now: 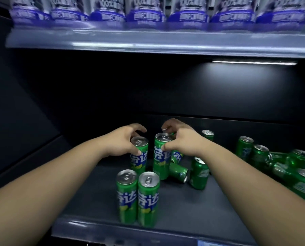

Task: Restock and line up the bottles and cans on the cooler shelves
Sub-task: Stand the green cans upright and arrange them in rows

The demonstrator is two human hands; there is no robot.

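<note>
**Head view.** The lower shelf [192, 210] ends at a pale front lip [112, 226]. Two front cans [137, 196] stand upright and touching just behind it. Bare shelf lies open to their right. A dark side wall [24, 121] closes the left.

The left hand [123, 141] grips the left rear can [139, 153] near its top, thumb in front, fingers curled behind. The right hand [182, 141] grips the right rear can [161, 157] the same way. Both cans are upright, a narrow gap between them.

Obstructions:
- Fallen cans [178, 172] lie just right of the right rear can.
- A tilted can [199, 173] stands beside them.
- A jumbled can pile [281, 164] fills the right end.

The upper shelf [148, 43] carries blurred purple-labelled bottles [144, 13].
</note>
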